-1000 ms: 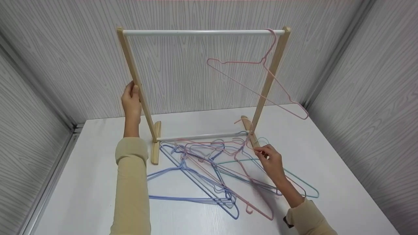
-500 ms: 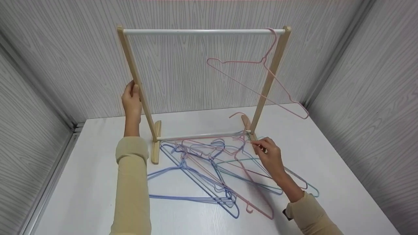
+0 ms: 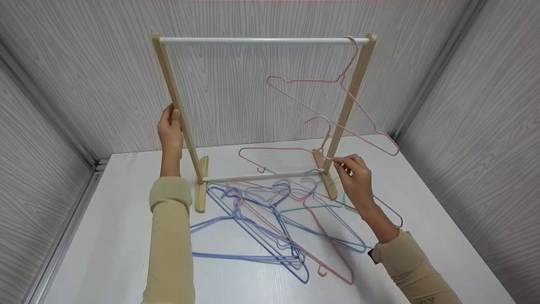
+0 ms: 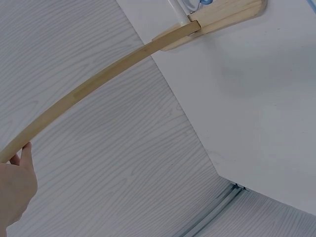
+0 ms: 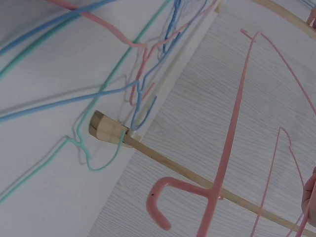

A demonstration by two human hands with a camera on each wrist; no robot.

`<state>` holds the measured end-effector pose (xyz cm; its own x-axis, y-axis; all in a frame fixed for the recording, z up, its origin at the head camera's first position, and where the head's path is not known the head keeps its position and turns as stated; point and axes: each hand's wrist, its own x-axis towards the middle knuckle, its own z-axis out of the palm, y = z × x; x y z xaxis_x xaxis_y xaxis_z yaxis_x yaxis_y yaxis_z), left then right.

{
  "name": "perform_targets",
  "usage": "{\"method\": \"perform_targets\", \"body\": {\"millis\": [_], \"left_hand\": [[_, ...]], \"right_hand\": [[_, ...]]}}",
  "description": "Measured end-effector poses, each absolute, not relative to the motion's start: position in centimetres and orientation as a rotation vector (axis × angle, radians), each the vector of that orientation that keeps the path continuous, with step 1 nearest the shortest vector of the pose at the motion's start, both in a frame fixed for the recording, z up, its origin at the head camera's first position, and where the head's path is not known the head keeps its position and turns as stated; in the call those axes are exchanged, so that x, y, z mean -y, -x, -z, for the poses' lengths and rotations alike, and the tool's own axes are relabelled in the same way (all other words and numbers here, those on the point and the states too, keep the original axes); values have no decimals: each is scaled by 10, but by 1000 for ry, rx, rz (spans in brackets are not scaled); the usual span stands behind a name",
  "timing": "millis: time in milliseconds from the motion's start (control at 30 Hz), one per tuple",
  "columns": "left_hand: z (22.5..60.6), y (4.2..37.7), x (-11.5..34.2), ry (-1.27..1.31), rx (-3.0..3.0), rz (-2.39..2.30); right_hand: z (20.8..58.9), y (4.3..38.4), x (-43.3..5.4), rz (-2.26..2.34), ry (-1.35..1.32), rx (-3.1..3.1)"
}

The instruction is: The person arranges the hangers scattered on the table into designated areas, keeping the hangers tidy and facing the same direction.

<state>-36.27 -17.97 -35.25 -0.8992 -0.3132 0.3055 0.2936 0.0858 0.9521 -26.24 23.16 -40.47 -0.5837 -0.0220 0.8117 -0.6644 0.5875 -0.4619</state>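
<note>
My left hand (image 3: 171,133) holds the left wooden post (image 3: 168,80) of a small clothes rack, thumb in front; in the left wrist view the hand (image 4: 17,190) sits at the post's far end. With thumb and fingertips, my right hand (image 3: 356,179) pinches a pink clothes hanger (image 3: 274,148) near its neck. This hanger is lifted in front of the rack, hook upward and bar slanting down to the right behind my wrist. In the right wrist view, the held hanger (image 5: 229,133) shows a small hook on its bar. Another pink hanger (image 3: 312,80) hangs from the white top rail (image 3: 253,41), beside the right post (image 3: 356,80).
Blue hangers (image 3: 244,255), pink hangers (image 3: 316,223) and green hangers (image 3: 312,207) lie overlapping on the white table (image 3: 109,236) before the rack's lower rail (image 3: 261,175). Wooden feet (image 3: 201,185) support the rack. Wood-patterned panels (image 3: 253,93) enclose the back and sides.
My right hand has risen with the pink hanger, lifting it off the pile so its hook now overlaps the hanging hanger's lower bar. My left hand stays on the post.
</note>
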Motion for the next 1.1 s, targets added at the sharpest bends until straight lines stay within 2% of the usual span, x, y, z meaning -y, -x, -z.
{"method": "perform_targets", "body": {"millis": [367,633,1100], "left_hand": [[359,371,180,-15,1944,1823],[345,354,174,-36,1949,1862],[339,345,171,-26,1931,1867]], "right_hand": [[337,292,-239,-877,-447,1956],[300,306,-233,-901,-344,1963],[268,333,-225,-869,-289,2013]]}}
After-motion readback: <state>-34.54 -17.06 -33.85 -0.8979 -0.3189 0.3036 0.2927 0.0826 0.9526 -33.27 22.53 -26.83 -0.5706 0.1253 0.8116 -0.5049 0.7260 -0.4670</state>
